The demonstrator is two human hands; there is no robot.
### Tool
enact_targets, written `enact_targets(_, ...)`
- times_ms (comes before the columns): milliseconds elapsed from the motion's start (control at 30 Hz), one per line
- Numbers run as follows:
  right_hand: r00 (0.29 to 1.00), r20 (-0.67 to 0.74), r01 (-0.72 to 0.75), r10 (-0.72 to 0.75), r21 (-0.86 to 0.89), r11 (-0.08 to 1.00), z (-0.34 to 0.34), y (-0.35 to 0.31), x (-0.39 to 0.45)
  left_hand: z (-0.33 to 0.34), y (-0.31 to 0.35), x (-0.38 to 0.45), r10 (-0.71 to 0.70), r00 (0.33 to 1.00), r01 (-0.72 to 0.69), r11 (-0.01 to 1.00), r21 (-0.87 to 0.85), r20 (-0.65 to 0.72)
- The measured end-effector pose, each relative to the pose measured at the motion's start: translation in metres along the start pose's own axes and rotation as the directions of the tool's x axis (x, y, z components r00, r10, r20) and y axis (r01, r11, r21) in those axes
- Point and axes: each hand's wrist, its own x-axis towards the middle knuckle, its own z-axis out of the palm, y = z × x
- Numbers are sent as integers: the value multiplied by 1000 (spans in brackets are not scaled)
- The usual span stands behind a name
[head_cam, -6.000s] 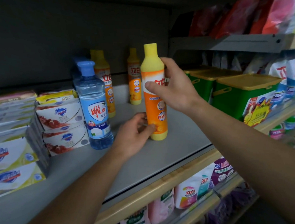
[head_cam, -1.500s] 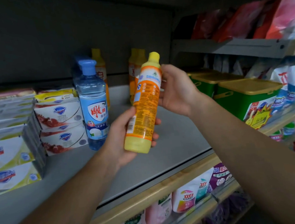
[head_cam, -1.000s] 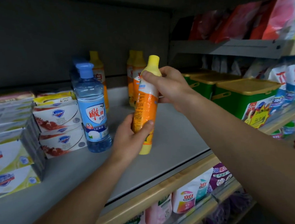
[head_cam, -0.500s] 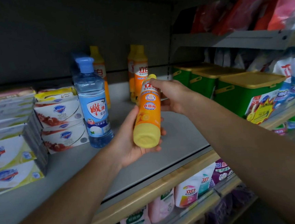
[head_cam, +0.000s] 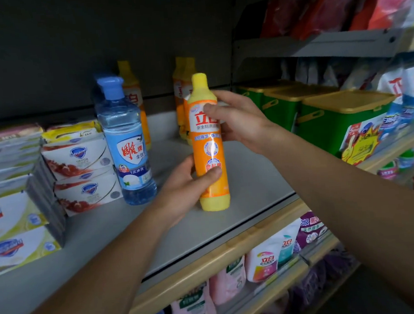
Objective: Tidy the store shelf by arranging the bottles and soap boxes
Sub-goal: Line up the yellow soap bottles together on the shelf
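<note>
An orange bottle with a yellow cap (head_cam: 209, 154) stands upright at the middle of the grey shelf (head_cam: 253, 185), its label facing me. My left hand (head_cam: 186, 186) grips its lower part from the left. My right hand (head_cam: 237, 119) holds its upper part, thumb on the label. A clear blue bottle (head_cam: 124, 144) stands to the left. Behind are one orange bottle (head_cam: 133, 98) and two more orange bottles (head_cam: 181, 94) near the back wall. Soap boxes (head_cam: 81, 167) are stacked at the left.
More soap boxes (head_cam: 11, 219) are stacked at the far left. Green tubs with yellow lids (head_cam: 335, 118) fill the shelf to the right. Refill pouches (head_cam: 262, 262) line the shelf below. Red bags (head_cam: 337, 2) sit on the upper right shelf.
The orange bottle was tilted and turned in both hands above the shelf. Now it is upright with its base down at the shelf surface and its label facing me.
</note>
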Motion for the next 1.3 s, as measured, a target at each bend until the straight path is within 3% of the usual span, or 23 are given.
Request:
enact_targets(167, 974, 97, 213, -205, -72, 975, 1, -9, -14, -10, -5, 7, 175, 977, -138, 954, 266, -121)
enact_targets(367, 967, 106, 231, -233, 27, 972, -2, 5, -24, -12, -13, 15, 255, 955, -153, 862, 483, -153)
enact_targets(500, 976, 59, 214, -208, -130, 968, 8, 21, -28, -13, -15, 16, 289, 946, -167, 825, 540, -148)
enact_targets(700, 952, -36, 270, -304, -369, 889, 20, 25, -30, -18, -12, 14, 248, 963, -153, 825, 545, -105)
enact_targets(900, 972, -70, 176, -224, -416, 892, -9, 23, -22, -22, -16, 15, 161, 978, -39, 773, 633, -136)
enact_targets(967, 983, -62, 134, -170, -383, 914, -21, 24, -19, -21, -17, 15, 145, 979, 1, 697, 717, -143)
enact_targets(1100, 989, -47, 114, -137, -325, 939, -30, 36, -20, -17, -21, 16, 90, 992, 44, 378, 925, -84)
enact_targets(1167, 995, -19, 81, -95, -370, 926, -27, 52, -26, -15, -24, 18, 49, 996, 62, 266, 962, -78)
enact_targets(1300, 999, -4, 29, -37, -555, 831, -22, 92, -41, -15, -25, 19, 11, 997, 69, 232, 970, -73)
